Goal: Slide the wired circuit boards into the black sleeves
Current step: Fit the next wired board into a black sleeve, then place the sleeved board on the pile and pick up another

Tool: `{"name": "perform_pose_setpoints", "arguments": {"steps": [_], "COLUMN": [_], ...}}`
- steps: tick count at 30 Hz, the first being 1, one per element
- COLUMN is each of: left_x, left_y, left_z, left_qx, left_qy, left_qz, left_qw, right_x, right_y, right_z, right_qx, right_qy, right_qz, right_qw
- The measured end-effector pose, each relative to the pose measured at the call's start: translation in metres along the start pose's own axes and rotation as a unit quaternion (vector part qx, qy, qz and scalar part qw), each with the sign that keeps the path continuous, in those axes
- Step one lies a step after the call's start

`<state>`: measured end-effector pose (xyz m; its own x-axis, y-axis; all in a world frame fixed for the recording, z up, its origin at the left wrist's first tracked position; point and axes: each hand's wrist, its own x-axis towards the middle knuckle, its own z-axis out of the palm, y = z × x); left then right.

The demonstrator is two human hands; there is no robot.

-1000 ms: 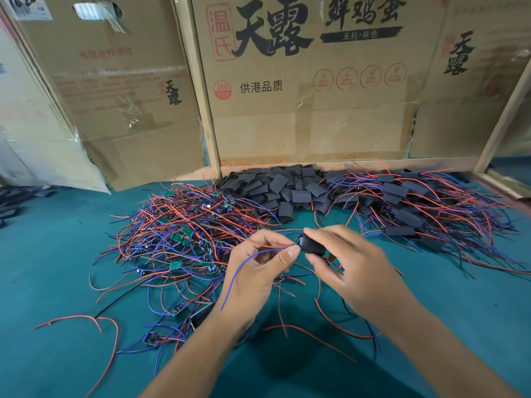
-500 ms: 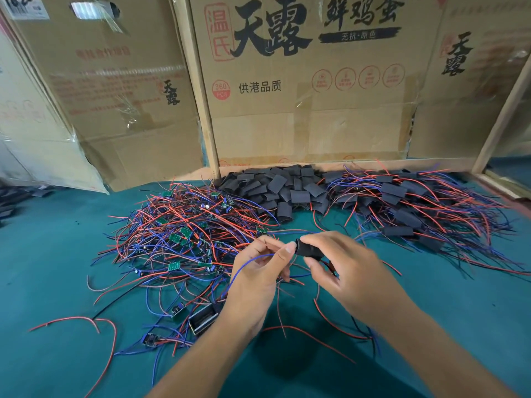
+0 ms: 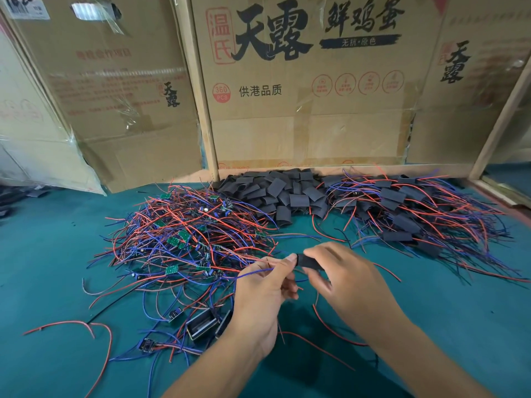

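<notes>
Right hand: the right hand (image 3: 349, 278) hangs just above the green tabletop (image 3: 459, 297), fingers and thumb curled round a black sleeve (image 3: 309, 260), which it holds roughly level with its open end pointing left.
Left hand: the left hand (image 3: 263, 294) is close beside it, thumb and forefinger pinching thin wires right at the mouth of that sleeve; a blue wire (image 3: 253, 272) trails out leftward from the pinch.
Board being sleeved: I cannot see it from here; whether it is inside the sleeve is hidden by the fingers.
Unsleeved stock: a tangled heap of wired circuit boards (image 3: 184, 237) lies to the left on the table, red and blue leads with small green boards showing through.
Empty sleeves: a pile of black sleeves (image 3: 284, 193) sits at the back centre, against the cardboard.
Finished pile: to the right, a sleeved heap (image 3: 411, 214), black sleeves with red and blue wires sticking out.
Near the left wrist: a small dark boxy part (image 3: 201, 326) rests on the table among loose wires.
Backdrop: printed cardboard boxes (image 3: 301, 96) stand upright behind the table.
</notes>
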<state>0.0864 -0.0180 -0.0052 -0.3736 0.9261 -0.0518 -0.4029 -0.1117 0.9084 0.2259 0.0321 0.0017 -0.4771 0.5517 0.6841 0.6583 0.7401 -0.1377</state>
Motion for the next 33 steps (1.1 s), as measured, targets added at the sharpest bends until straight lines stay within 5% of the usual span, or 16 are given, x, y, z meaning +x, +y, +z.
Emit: {"name": "perform_pose_setpoints", "arguments": {"steps": [9,16,22,26,30,33], "left_x": [0.001,0.013,0.012,0.007,0.008,0.009], "left_y": [0.001,0.011,0.002,-0.007,-0.003,0.002], "left_z": [0.002,-0.008,-0.005,-0.001,0.003,0.000], "left_qx": [-0.021,-0.058,0.040,0.080,0.072,0.057], "left_qy": [0.028,0.011,-0.044,-0.072,-0.081,-0.071], "left_qz": [-0.014,-0.004,-0.030,-0.039,-0.038,-0.032], "left_qw": [0.999,0.998,0.998,0.993,0.993,0.995], "right_x": [0.001,0.060,0.133,0.136,0.144,0.153], "right_y": [0.010,0.081,0.172,0.189,0.150,0.125], "right_z": [-0.001,-0.024,-0.040,-0.029,0.019,0.058], "right_qx": [-0.038,-0.131,-0.245,-0.352,-0.194,-0.150], "right_qy": [0.020,0.039,-0.032,-0.169,-0.216,-0.292], "right_qz": [0.001,0.049,0.118,0.241,0.165,0.121], "right_qw": [0.999,0.989,0.962,0.888,0.943,0.937]}}
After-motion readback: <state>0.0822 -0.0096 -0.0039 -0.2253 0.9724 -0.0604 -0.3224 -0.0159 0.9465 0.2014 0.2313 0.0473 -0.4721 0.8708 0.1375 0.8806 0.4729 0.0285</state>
